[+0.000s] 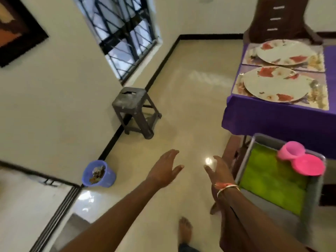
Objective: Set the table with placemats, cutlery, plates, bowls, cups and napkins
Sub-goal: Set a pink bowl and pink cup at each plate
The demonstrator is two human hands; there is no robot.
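Both your hands are empty, with the table partly set.

Head view: your left hand (165,168) and right hand (219,171) hang over the floor (181,106), fingers loose and spread, grasping nothing. Up right, on the table (272,120), two mats (238,88) lie side by side, each with a plate (274,86) on it. A spoon (315,84) shows by the near plate; other cutlery is too blurred to tell. A pink cup (291,150) and a pink bowl (308,164), or perhaps a lid, touch each other on a green pad (272,179) near your right hand, off the table. I judge mats and plates done on this side. Cups, bowls and napkins are left, and no napkin shows.
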